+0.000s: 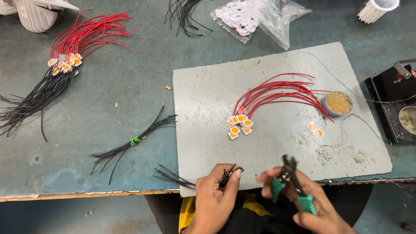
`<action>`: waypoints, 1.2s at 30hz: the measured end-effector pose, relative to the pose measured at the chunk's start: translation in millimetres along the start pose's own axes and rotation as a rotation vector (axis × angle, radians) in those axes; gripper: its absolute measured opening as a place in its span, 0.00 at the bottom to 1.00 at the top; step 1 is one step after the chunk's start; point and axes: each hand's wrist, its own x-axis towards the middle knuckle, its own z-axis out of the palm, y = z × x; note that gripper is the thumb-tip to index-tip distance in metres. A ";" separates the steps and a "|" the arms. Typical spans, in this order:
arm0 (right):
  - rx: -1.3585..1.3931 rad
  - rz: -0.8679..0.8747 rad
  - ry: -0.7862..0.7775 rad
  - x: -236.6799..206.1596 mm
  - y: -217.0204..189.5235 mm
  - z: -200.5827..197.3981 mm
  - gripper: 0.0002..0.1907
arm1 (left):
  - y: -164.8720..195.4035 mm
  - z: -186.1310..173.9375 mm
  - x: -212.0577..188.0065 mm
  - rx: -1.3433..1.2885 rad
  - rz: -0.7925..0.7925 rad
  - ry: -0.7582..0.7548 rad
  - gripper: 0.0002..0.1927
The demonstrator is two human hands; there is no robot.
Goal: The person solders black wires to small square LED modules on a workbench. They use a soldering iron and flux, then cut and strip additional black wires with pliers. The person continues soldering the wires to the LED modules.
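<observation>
Small electronics assembly workshop. Signs: worn, scratched green workbench (108, 108) w/ a grey work board (208, 86) on top; bundles of red wires (281, 93) tipped w/ small orange LED chips (239, 124), loose black wires (130, 145) (one bunch tied), a bag of white parts (242, 15), white lamp housings (32, 13), a flux tin (338, 103), green-handled cutters (292, 184).

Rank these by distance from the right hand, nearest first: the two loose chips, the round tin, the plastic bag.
From the right hand:
1. Two loose chips, on the grey board above the hand.
2. Round tin, farther up, slightly right.
3. Plastic bag, at the table's far edge.
</observation>
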 end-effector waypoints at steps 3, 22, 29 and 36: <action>-0.017 0.079 -0.185 0.5 1.0 -3.5 0.49 | -0.5 1.0 -0.6 0.042 -0.036 -0.006 0.11; -0.497 0.235 -0.196 21.1 -10.1 0.8 0.47 | 13.1 -4.0 -2.4 0.109 0.045 -0.049 0.10; -0.479 0.241 -0.216 21.7 -17.4 6.3 0.45 | 17.4 -6.3 -3.0 0.061 0.031 -0.100 0.10; -0.514 0.237 -0.250 21.1 -17.5 4.0 0.47 | 16.0 -6.1 -3.5 0.032 0.006 -0.122 0.12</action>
